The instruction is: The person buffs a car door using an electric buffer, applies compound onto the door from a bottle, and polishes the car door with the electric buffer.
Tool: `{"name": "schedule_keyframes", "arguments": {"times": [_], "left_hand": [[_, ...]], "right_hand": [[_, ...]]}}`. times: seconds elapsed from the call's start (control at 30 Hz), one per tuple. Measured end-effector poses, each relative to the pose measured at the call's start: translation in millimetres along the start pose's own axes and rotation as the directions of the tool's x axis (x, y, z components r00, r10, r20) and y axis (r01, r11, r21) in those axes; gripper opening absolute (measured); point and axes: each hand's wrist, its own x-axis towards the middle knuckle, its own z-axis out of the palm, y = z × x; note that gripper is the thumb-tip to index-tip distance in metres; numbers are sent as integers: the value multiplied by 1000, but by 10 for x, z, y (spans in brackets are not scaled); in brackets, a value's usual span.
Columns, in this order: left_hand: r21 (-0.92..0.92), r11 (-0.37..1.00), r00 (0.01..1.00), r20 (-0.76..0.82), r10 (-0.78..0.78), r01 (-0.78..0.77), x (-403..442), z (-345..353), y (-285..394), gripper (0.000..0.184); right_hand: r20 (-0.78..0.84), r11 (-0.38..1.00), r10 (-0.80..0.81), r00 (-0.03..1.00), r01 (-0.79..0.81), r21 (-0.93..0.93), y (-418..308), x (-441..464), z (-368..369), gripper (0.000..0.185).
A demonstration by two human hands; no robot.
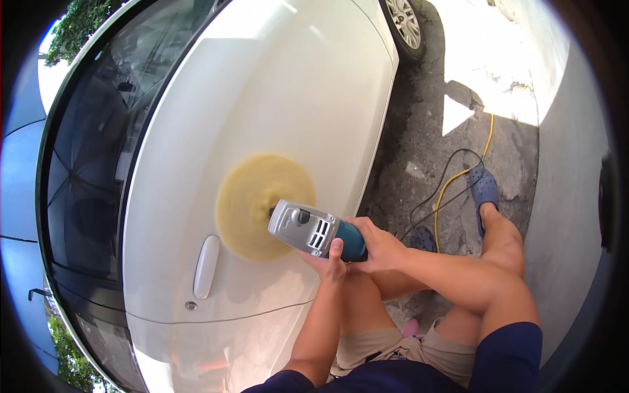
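Note:
A power polisher with a silver head and teal body (352, 241) is held in both hands. Its round yellow pad (252, 216) lies against the white car door (275, 98) and looks smeared, as if spinning. My left hand (325, 265) grips it from below near the silver head, thumb up along the side. Farther back, my right hand (380, 245) is wrapped around the teal body; some of its fingers are hidden. Just below the pad in view is the door handle (206, 267), with a round lock (190, 306) beside it.
A yellow cord (440, 196) and a dark cable (452, 157) trail over rough concrete (419, 131) near my clog (485, 187). A grey wall (570, 196) runs along the right. The car's wheel (403, 23) is at the top, its dark windows (85, 177) at left.

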Motion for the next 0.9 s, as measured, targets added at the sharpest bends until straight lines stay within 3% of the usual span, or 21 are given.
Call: {"name": "schedule_keyframes", "arguments": {"times": [0.2,0.5,0.9], "left_hand": [[14,1000,1000,17,-17,17,-121,-65,43,90],[-39,999,996,85,-18,21,60,-6,106,84],[-94,994,997,60,-50,55,167,166,537,79]], "right_hand": [[-110,945,-325,939,328,5,-67,268,-46,104],[-193,959,-280,940,283,-13,-254,448,-85,107],[-146,973,-223,964,211,-91,-724,521,-436,106]]}}
